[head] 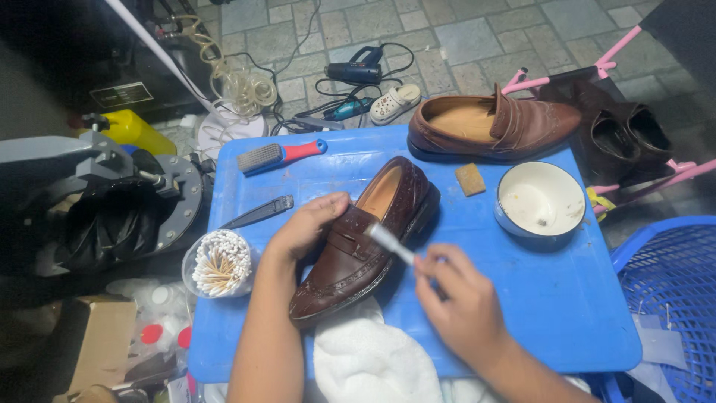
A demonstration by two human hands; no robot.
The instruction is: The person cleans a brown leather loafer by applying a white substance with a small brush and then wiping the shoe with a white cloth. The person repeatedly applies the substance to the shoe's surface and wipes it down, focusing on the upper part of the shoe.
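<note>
On the blue plastic worktop (522, 298), the left hand (302, 227) curls over the near side of a dark brown leather loafer (358, 250), steadying it at the middle. The right hand (462, 302) pinches a small white-handled brush (391, 244), its tip touching the loafer's vamp. A white cloth (365, 358) lies under the toe. A cup of cotton swabs (221, 263) stands left; a white bowl (541, 200) sits right.

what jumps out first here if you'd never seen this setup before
At the centre of the bright blue table, a dark brown loafer is steadied by the left hand while the right hand holds a small brush against its upper. Behind it stands a lighter brown shoe, with a white bowl to the right.
</note>
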